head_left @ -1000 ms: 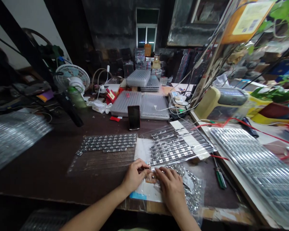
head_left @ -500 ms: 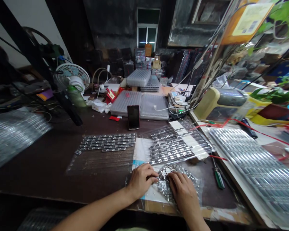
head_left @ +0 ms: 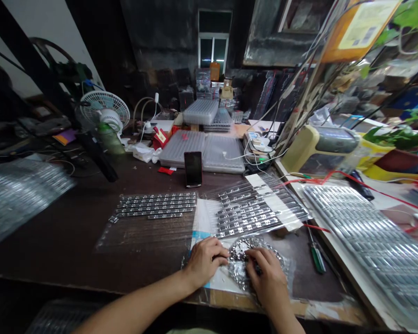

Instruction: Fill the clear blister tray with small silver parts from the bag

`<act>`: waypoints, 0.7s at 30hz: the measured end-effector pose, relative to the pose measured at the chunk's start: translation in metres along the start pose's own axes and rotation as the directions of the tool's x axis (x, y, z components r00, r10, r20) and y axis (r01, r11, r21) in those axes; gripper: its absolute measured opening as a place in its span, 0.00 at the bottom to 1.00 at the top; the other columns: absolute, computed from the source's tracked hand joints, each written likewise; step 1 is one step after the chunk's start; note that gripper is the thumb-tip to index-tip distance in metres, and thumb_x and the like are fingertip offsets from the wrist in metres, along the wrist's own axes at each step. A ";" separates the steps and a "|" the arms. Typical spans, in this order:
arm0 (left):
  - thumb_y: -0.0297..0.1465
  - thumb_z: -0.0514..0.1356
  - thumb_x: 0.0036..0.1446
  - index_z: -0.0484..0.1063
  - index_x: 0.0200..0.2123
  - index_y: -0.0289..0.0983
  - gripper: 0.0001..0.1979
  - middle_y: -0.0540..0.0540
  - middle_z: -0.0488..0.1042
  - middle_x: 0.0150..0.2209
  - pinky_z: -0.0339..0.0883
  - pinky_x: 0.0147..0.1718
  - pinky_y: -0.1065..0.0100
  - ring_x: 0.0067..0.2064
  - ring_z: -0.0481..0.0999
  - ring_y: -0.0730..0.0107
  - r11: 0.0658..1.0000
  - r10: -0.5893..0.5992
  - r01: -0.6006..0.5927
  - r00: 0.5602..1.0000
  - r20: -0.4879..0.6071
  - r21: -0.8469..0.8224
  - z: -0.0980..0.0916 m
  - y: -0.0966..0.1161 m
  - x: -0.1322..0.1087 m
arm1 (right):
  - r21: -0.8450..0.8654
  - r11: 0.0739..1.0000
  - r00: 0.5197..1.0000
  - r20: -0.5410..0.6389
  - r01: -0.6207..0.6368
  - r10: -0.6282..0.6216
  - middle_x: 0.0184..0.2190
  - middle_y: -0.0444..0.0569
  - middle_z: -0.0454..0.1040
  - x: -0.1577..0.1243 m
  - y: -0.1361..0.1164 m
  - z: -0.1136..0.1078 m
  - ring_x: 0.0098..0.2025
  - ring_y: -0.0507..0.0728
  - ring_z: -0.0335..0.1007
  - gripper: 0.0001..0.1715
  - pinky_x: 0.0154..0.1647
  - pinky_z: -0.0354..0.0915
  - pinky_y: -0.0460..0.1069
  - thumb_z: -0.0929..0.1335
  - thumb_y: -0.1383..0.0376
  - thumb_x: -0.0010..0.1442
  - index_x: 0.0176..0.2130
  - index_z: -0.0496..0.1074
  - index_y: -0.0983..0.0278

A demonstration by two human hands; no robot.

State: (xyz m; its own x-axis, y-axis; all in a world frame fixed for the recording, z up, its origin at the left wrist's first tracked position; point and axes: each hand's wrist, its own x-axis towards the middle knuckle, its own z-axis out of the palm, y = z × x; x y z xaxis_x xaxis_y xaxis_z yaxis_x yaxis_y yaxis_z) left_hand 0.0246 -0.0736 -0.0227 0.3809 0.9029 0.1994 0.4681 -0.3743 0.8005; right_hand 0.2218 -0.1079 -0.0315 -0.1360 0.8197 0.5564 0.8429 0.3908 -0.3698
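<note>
Left hand (head_left: 206,262) curled, fingers resting at edge of foil heap (head_left: 242,264); right hand (head_left: 268,273) bent into heap, hold unclear. Metal strips (head_left: 247,211) lay flat beyond.

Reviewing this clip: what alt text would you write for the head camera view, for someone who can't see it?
A left hand and a right hand rest on a crumpled silvery bundle on a dark workbench. Beyond them, rows of small metal strips lie on clear plastic sheets, with a green-handled screwdriver to the right.
</note>
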 end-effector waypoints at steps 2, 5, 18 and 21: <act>0.23 0.66 0.49 0.79 0.31 0.41 0.07 0.49 0.77 0.32 0.65 0.37 0.70 0.36 0.74 0.69 1.000 0.001 -0.002 0.999 -0.034 -0.006 -0.009 -0.001 0.006 | 0.037 0.999 1.000 -0.004 0.000 0.000 0.35 0.48 0.74 0.001 -0.002 0.000 0.37 0.54 0.70 0.10 0.39 0.65 0.50 0.62 0.66 0.62 0.40 0.71 0.60; 0.23 0.64 0.51 0.78 0.32 0.40 0.07 0.49 0.76 0.33 0.64 0.40 0.67 0.38 0.73 0.67 0.993 -0.025 0.046 0.982 -0.186 0.109 -0.036 -0.009 0.024 | 0.086 0.996 0.999 0.034 -0.007 0.004 0.34 0.47 0.76 0.005 -0.012 0.002 0.36 0.54 0.72 0.10 0.38 0.66 0.48 0.63 0.62 0.63 0.40 0.73 0.59; 0.30 0.60 0.54 0.77 0.33 0.43 0.05 0.47 0.73 0.41 0.55 0.47 0.56 0.45 0.68 0.59 0.831 0.023 0.191 0.926 -0.376 0.523 -0.096 -0.053 0.026 | 0.054 0.994 0.986 0.145 -0.096 0.087 0.34 0.42 0.75 0.010 -0.046 0.031 0.37 0.53 0.67 0.09 0.38 0.54 0.49 0.65 0.61 0.62 0.38 0.76 0.52; 0.31 0.60 0.56 0.76 0.31 0.42 0.04 0.49 0.76 0.36 0.54 0.48 0.57 0.41 0.71 0.64 0.896 0.049 0.040 0.981 -0.189 0.442 -0.074 -0.027 0.031 | 0.065 0.993 0.986 0.144 -0.095 0.085 0.34 0.43 0.75 0.010 -0.046 0.031 0.36 0.53 0.66 0.08 0.37 0.53 0.50 0.66 0.62 0.61 0.38 0.76 0.52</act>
State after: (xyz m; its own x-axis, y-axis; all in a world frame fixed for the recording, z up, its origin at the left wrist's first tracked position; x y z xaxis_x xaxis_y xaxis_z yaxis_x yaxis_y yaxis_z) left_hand -0.0358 -0.0200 0.0034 0.2456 0.9071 0.3419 0.7874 -0.3924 0.4754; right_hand 0.1655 -0.1042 -0.0320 -0.1375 0.9015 0.4105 0.8163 0.3379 -0.4685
